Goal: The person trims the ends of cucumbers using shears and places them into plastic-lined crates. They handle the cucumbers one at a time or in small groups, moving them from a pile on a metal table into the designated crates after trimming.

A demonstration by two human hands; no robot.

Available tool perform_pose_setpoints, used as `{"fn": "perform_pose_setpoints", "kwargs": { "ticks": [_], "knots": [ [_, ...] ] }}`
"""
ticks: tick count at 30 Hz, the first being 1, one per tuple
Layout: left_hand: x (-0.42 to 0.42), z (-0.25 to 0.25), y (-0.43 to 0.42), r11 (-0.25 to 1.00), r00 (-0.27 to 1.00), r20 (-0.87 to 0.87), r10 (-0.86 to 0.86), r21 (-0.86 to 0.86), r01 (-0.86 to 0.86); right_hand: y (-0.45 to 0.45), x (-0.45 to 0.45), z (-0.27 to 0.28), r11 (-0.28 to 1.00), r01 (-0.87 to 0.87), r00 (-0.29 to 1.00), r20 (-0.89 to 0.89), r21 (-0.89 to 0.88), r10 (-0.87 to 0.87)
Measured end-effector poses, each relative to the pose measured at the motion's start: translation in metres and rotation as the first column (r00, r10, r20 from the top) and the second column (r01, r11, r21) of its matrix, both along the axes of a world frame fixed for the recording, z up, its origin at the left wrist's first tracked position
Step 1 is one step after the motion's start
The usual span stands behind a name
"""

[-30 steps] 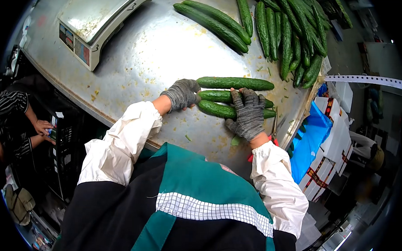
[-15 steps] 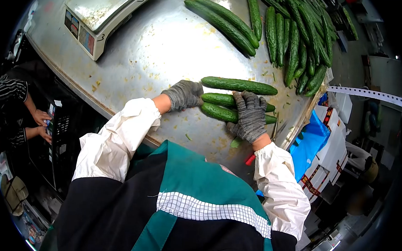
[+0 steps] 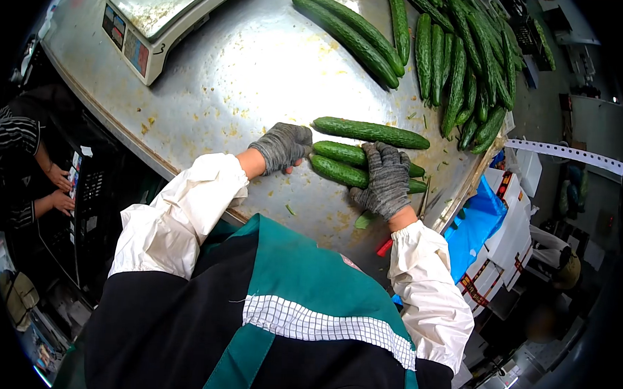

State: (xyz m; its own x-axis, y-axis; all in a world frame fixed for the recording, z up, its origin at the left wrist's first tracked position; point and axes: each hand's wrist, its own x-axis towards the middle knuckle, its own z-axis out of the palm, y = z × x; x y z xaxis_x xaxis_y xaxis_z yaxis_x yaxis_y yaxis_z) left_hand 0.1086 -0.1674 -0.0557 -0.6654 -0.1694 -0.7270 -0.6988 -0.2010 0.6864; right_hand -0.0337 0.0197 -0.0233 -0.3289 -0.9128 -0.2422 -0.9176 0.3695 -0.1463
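My right hand, in a grey knit glove, lies across two green cucumbers side by side, the upper cucumber and the lower cucumber, gripping them with its fingers over the top. My left hand, gloved the same way, is curled closed by their left ends, a bare fingertip showing at its underside. Whatever its fingers may hold is hidden. Just beyond both hands another cucumber lies on the metal table, roughly parallel to the pair.
A weighing scale stands at the far left. Two long cucumbers lie at the back, with a large cucumber pile to the right. Beyond the right edge are a blue bag and white boxes. Another person's hands hold a black crate.
My left hand has drawn back slightly from the lower cucumber's end, and a fingertip now shows beneath it. My right hand stays on the pair. The view has shifted slightly.
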Motion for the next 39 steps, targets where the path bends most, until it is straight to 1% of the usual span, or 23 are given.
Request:
{"fn": "perform_pose_setpoints", "kwargs": {
  "ticks": [1,3,4,6,7,9,10,12,16,19,22,24,25,27,28,30,31,33,34,36,37,38,39],
  "knots": [
    [0.003,-0.003,0.001,1.0,1.0,0.0,0.001,0.001,-0.001,-0.001,0.0,0.001,1.0,-0.001,1.0,0.0,0.001,0.001],
    [0.009,-0.008,0.003,0.967,0.989,-0.109,-0.103,-0.242,0.074,-0.002,0.0,0.002,1.0,0.006,1.0,0.013,-0.028,-0.006],
    [0.012,-0.01,0.006,0.968,0.989,-0.11,-0.102,-0.242,0.073,-0.002,0.0,0.001,1.0,0.005,1.0,0.013,-0.027,-0.005],
    [0.016,-0.013,0.01,0.862,0.964,-0.191,-0.185,-0.502,0.066,-0.001,-0.001,-0.002,0.999,0.0,1.0,0.004,-0.05,0.001],
    [0.018,-0.019,0.012,0.862,0.964,-0.191,-0.184,-0.502,0.065,-0.001,-0.001,-0.002,0.999,-0.002,1.0,0.004,-0.049,0.002],
    [0.02,-0.024,0.015,0.701,0.91,-0.276,-0.309,-0.713,0.022,-0.001,-0.001,-0.002,0.999,-0.003,1.0,0.001,-0.043,0.003],
    [0.02,-0.026,0.016,0.702,0.91,-0.277,-0.308,-0.712,0.02,-0.001,-0.001,-0.002,0.999,-0.004,1.0,0.001,-0.042,0.004],
    [0.015,-0.011,0.015,0.687,0.932,-0.086,-0.353,-0.7,0.195,-0.001,-0.002,-0.003,0.999,-0.007,1.0,-0.002,-0.046,0.007],
    [0.012,-0.006,0.021,0.648,0.919,-0.041,-0.393,-0.721,0.245,0.0,-0.002,-0.003,0.998,-0.02,1.0,-0.005,-0.062,0.02],
    [0.01,-0.005,0.022,0.59,0.914,0.021,-0.406,-0.758,0.279,-0.001,-0.001,-0.004,0.989,-0.056,0.998,-0.037,-0.138,0.051],
    [0.016,-0.011,0.019,0.625,0.927,-0.037,-0.373,-0.749,0.222,0.001,-0.002,-0.008,0.989,-0.056,0.998,-0.033,-0.139,0.051],
    [0.021,-0.006,0.017,0.714,0.952,-0.132,-0.276,-0.691,0.111,0.003,-0.005,-0.01,0.978,-0.093,0.996,-0.011,-0.188,0.092],
    [0.023,-0.001,0.017,0.71,0.948,-0.138,-0.288,-0.694,0.115,0.003,-0.006,-0.009,0.978,-0.082,0.997,-0.019,-0.19,0.08],
    [0.028,0.025,0.018,0.776,0.941,0.062,-0.333,-0.548,0.312,0.003,-0.007,-0.008,0.969,-0.125,0.991,-0.066,-0.214,0.114],
    [0.03,0.026,0.023,0.767,0.933,0.054,-0.357,-0.553,0.325,0.001,-0.006,-0.003,0.971,-0.115,0.993,-0.046,-0.207,0.108],
    [0.034,0.029,0.034,0.528,0.73,-0.007,-0.683,-0.696,0.487,0.004,-0.007,-0.002,0.975,-0.099,0.995,-0.041,-0.198,0.093],
    [0.031,0.032,0.041,0.517,0.716,-0.013,-0.698,-0.701,0.491,0.007,-0.008,-0.002,0.976,-0.106,0.994,-0.024,-0.189,0.103],
    [0.023,0.036,0.059,0.442,0.628,-0.142,-0.765,-0.825,0.352,0.018,-0.006,-0.003,0.972,-0.11,0.993,-0.068,-0.207,0.098],
    [0.017,0.036,0.069,0.378,0.589,-0.111,-0.8,-0.856,0.353,0.024,-0.004,-0.002,0.955,-0.053,0.997,-0.061,-0.292,0.036],
    [0.002,0.037,0.085,0.463,0.54,-0.229,-0.81,-0.815,0.348,0.036,-0.002,0.005,0.892,0.065,0.998,0.015,-0.448,-0.066],
    [-0.005,0.036,0.095,0.489,0.518,-0.268,-0.812,-0.798,0.353,0.045,-0.003,0.006,0.89,0.065,0.998,0.015,-0.451,-0.065],
    [-0.009,0.03,0.106,0.486,0.518,-0.265,-0.813,-0.799,0.354,0.057,-0.003,0.004,0.825,0.197,0.978,0.047,-0.529,-0.204],
    [-0.013,0.021,0.118,0.427,0.449,-0.263,-0.854,-0.847,0.316,0.07,-0.002,0.002,0.734,0.322,0.937,0.091,-0.598,-0.337]
  ]
}}
